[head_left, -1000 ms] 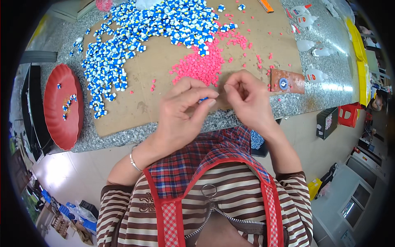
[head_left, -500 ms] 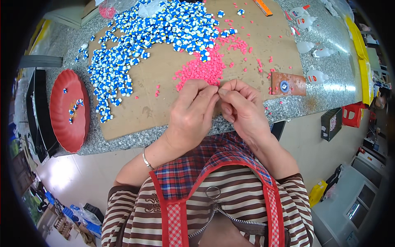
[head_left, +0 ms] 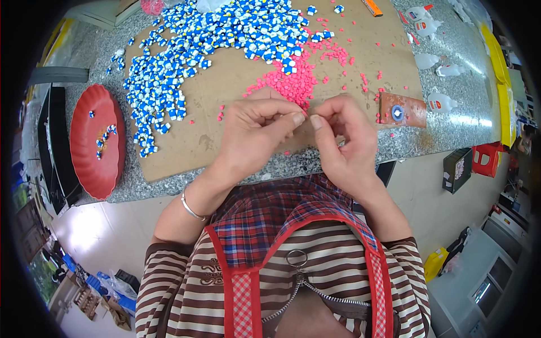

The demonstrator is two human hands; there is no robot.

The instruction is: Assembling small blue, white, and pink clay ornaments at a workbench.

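Left hand and right hand meet fingertip to fingertip near front edge of bench, fingers pinched; held piece too small to tell. Pink bits just behind; blue pieces toward back-left.

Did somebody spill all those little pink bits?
Maybe. Most pink bits sit in one heap on the cardboard sheet, but some lie scattered toward the small brown block. Nothing looks broken.

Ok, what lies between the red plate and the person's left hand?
In the head view, bare brown cardboard and scattered blue-and-white pieces lie between the red plate and left hand.
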